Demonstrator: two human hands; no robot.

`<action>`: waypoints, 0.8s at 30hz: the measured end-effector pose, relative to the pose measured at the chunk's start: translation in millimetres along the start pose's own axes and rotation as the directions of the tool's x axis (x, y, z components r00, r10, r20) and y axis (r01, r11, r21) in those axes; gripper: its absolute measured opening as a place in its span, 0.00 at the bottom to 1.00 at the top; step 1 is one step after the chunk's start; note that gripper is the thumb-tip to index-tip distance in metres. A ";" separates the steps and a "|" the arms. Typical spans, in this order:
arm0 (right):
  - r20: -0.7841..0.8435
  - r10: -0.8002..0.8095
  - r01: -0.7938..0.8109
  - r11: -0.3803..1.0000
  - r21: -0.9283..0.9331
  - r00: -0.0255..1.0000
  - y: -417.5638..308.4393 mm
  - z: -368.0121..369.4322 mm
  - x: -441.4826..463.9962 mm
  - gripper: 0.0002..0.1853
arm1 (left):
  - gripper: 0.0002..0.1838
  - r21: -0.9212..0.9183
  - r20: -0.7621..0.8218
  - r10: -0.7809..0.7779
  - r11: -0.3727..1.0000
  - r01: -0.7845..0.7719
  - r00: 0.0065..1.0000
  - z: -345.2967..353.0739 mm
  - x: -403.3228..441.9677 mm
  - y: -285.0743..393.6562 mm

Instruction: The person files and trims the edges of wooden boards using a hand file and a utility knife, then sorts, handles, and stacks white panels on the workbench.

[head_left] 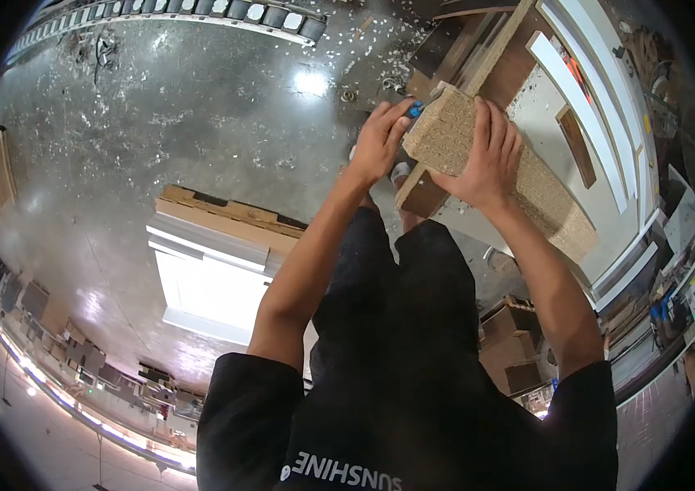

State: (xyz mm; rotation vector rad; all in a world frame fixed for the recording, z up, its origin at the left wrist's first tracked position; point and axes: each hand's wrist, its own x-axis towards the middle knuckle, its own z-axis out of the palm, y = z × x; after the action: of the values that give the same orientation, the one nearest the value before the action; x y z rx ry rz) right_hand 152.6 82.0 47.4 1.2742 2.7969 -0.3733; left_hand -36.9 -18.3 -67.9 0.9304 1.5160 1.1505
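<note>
My left hand [382, 141] is closed around a small tool with a blue part [416, 110], held at the left edge of a particle board piece [444, 131]. The tool's exact kind is hidden by my fingers. My right hand [490, 159] grips the same board from the right, thumb on the near side and fingers bent over its face. Beneath my right wrist, a longer particle board surface [556, 209] runs down to the right. A wooden strip [413, 184] juts out below the board's near corner.
White curved strips [564, 74] and a short brown wood piece [576, 147] lie on the bench at right. Stacked white panels [212, 282] and cardboard-coloured boards [229, 214] stand at left. A roller conveyor [233, 16] crosses the far floor, where scraps [388, 57] are scattered.
</note>
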 end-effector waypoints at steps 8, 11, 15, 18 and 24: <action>0.008 0.004 -0.004 1.000 0.000 1.000 -2.4 -1.4 2.5 0.72 | 0.22 0.075 -0.013 0.016 0.997 -0.015 1.000 3.4 18.5 0.1; 0.046 0.032 -0.032 0.999 0.004 0.998 -5.3 -5.0 -2.7 0.72 | 0.22 0.035 0.053 0.044 0.998 -0.046 0.998 14.3 39.8 -9.5; 0.025 0.007 -0.008 1.000 0.022 1.000 -0.7 -3.8 1.6 0.73 | 0.24 -0.175 -0.023 -0.025 0.984 0.020 0.999 10.0 28.0 -17.1; 0.057 0.043 -0.043 0.999 0.002 0.997 -1.4 -4.7 1.4 0.73 | 0.25 -0.158 0.007 -0.039 0.987 0.040 0.999 -3.9 -8.0 -13.8; 0.072 0.050 -0.050 0.999 -0.013 0.996 -0.1 -4.1 -0.6 0.73 | 0.24 -0.074 0.040 0.035 0.997 -0.032 0.999 2.4 11.3 -10.3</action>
State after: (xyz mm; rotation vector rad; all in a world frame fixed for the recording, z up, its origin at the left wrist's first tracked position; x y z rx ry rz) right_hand 153.2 82.5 51.4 1.2986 2.6987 -0.3927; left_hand -37.2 -9.8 -80.8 0.9274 1.4202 1.1963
